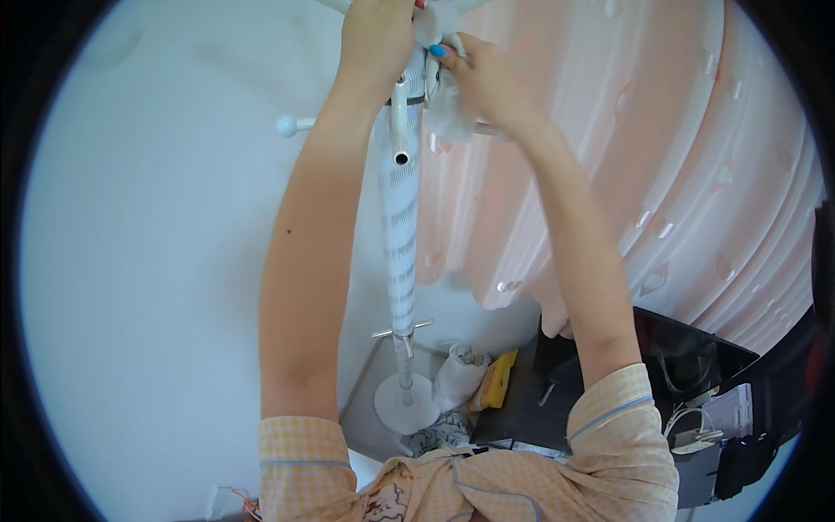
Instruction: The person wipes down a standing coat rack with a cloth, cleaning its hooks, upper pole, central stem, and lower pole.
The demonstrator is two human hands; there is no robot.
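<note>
A white coat rack (400, 252) with grey striped bands on its pole stands upright in front of me. My left hand (379, 39) is closed around the top of the rack, its fingers mostly hidden behind the pole and cut off by the upper edge. My right hand (491, 83) pinches a crumpled white cloth (450, 113) against the right side of the pole, thumb with blue nail on top. Just below my hands, one bent hook tube (400, 130) points down with a dark open end. Another peg with a round white knob (287, 127) sticks out to the left.
A pale pink curtain (626, 148) hangs to the right, close to my right arm. The rack's round white base (406, 404) sits on the floor. Beside it are a white roll-like bundle (459, 378), a yellow package (496, 381) and a black surface (522, 418). Cables (691, 426) lie at right.
</note>
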